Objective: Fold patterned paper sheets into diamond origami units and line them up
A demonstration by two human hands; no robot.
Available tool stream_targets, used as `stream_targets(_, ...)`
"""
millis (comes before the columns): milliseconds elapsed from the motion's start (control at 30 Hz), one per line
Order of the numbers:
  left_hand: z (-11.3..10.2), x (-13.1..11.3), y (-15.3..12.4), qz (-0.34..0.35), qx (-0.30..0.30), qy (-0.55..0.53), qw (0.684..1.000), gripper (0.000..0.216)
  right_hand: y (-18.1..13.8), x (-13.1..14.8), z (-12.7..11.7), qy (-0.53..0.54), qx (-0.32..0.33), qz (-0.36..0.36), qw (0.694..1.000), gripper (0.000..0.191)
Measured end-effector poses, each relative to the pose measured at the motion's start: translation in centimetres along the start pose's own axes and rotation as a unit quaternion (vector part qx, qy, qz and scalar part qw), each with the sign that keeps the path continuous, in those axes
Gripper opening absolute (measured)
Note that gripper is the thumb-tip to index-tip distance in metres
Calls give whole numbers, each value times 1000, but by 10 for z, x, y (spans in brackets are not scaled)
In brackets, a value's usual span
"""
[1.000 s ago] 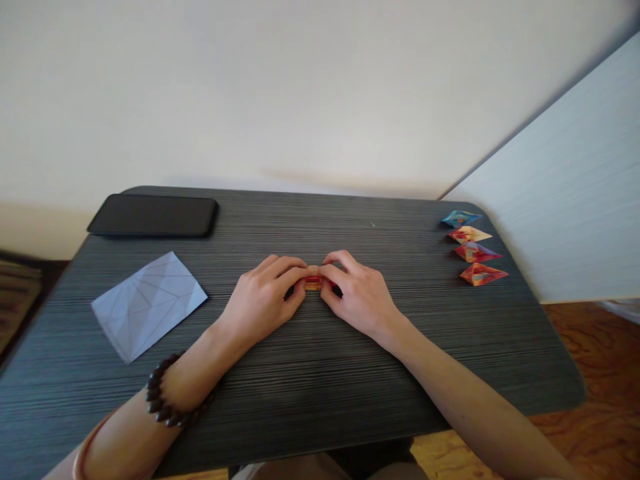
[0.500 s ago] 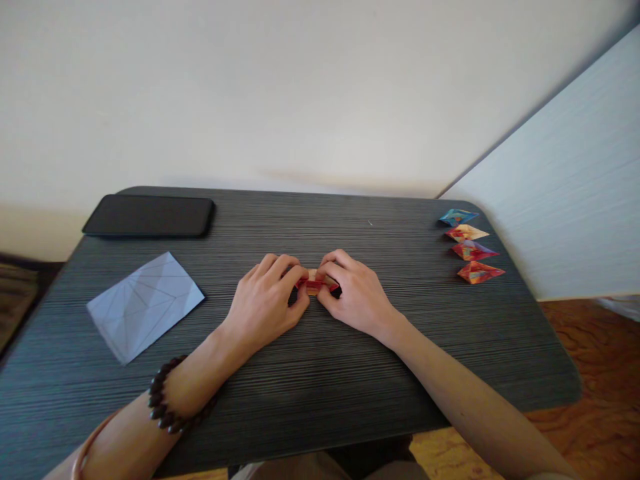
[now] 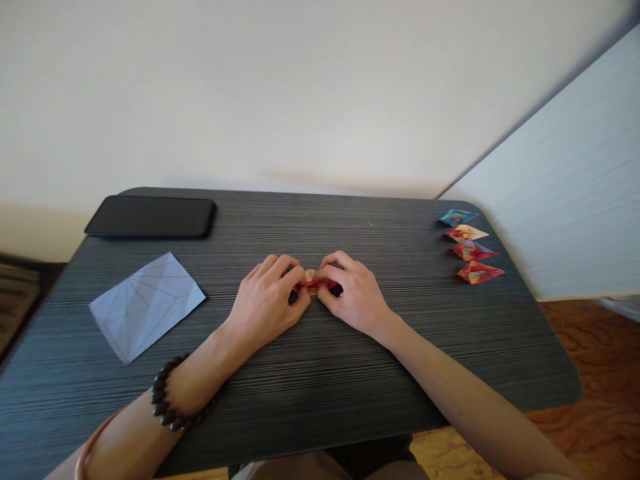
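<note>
At the middle of the dark striped table (image 3: 320,400), my left hand (image 3: 267,303) and my right hand (image 3: 353,293) meet over a small red and yellow folded paper piece (image 3: 313,284). Both hands have curled fingers pinching the piece from either side and pressing it onto the tabletop. Most of the piece is hidden under my fingertips. A bead bracelet (image 3: 173,400) sits on my left wrist.
A creased pale blue sheet of paper (image 3: 146,305) lies at the left. A black phone (image 3: 150,217) rests at the back left corner. Several small colourful folded paper shapes (image 3: 470,243) line the right edge. A white board (image 3: 565,200) leans beyond the table's right side.
My fingertips have shifted slightly on the folded piece, drawing a little closer to me. The hands stay in the same spot on the table.
</note>
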State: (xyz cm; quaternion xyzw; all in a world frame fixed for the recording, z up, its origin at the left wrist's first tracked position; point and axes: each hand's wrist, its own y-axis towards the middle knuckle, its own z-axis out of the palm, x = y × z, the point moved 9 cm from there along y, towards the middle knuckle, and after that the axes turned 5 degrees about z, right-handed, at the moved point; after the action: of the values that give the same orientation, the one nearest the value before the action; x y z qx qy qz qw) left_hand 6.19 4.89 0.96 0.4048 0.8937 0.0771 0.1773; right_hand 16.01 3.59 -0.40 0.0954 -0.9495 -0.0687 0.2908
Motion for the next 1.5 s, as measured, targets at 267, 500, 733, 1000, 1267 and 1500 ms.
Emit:
stream_targets(267, 3, 4, 0, -17, 20, 2, 1000, 10, -1, 0, -1, -6, -2, -4, 1000, 12)
stream_targets(500, 4, 7, -2, -42, 19, 8, 999, 14, -1, -1, -1, -18, -8, 12, 1000, 11)
stream_targets(733, 5, 9, -1, -69, 26, 36, 997, 13, -1, 5, 1, -59, 4, 6, 998, 12)
stream_targets(1000, 4, 8, -1, -66, 27, 37, 997, 11, -2, 5, 1, -70, 7, 10, 997, 14)
stream_targets(1267, 4, 7, 0, -78, 39, 78, 993, 12, -1, 8, 2, -115, 11, 20, 993, 14)
stream_targets(1500, 2, 5, -1, -59, 31, 75, 995, 13, -2, 10, 1, -130, 11, 28, 991, 14)
